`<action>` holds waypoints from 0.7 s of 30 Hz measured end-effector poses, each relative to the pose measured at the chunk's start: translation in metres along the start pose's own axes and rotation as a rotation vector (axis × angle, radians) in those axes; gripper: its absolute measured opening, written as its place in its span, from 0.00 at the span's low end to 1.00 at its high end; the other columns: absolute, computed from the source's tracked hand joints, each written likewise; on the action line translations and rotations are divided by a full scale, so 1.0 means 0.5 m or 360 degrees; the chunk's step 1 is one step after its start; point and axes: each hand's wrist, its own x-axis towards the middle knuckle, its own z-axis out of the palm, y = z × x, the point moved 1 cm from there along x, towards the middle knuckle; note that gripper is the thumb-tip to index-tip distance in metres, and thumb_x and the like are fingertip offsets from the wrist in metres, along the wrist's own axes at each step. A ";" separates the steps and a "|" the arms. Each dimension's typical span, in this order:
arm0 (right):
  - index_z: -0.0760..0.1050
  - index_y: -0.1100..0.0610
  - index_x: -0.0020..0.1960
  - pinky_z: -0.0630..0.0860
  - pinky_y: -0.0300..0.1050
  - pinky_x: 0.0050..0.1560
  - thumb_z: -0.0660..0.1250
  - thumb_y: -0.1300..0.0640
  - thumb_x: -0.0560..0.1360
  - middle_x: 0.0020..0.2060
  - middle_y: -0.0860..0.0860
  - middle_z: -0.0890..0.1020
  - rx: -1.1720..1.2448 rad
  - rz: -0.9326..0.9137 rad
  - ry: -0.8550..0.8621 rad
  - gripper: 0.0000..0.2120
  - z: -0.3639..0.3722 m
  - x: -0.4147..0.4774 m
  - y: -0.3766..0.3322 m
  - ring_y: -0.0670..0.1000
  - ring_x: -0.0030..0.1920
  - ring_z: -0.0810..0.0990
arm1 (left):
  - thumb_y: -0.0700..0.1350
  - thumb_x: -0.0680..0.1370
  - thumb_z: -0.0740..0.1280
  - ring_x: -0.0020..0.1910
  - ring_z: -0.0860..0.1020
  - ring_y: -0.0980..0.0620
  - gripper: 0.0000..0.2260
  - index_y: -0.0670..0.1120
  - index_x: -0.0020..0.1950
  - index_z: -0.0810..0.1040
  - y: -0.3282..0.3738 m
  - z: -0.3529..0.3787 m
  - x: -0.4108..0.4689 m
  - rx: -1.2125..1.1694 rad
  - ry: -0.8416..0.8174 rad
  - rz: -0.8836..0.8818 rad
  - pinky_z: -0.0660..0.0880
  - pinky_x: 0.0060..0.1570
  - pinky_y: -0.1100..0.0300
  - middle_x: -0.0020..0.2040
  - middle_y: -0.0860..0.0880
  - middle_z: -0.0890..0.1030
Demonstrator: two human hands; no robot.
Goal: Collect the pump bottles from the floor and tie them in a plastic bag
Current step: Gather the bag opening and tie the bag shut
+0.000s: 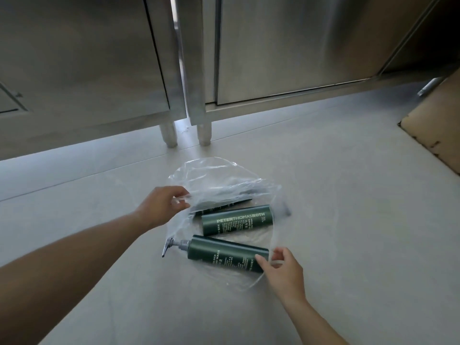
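Observation:
Three dark green pump bottles lie on their sides on the pale floor, within a clear plastic bag [219,180]. The nearest bottle [224,252] points its silver pump to the left. The middle bottle [236,220] shows white lettering. A third bottle [221,207] is mostly hidden under the bag's film. My left hand [163,207] pinches the bag's left edge and lifts it. My right hand [283,270] pinches the bag's thin film at the nearest bottle's base, fingers touching that bottle.
Stainless steel cabinets [286,51] on short round legs [169,134] stand at the back. A flattened cardboard sheet [433,128] lies on the floor at the right. Bare floor [99,307] lies around the bag.

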 end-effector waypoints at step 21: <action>0.75 0.54 0.34 0.79 0.40 0.29 0.69 0.61 0.74 0.33 0.54 0.79 0.0473 -0.0494 -0.0012 0.10 -0.198 0.171 -0.360 0.49 0.26 0.78 | 0.42 0.72 0.74 0.32 0.81 0.54 0.05 0.52 0.41 0.82 0.203 -0.187 0.019 -0.0601 0.0442 -0.0143 0.77 0.31 0.68 0.41 0.48 0.83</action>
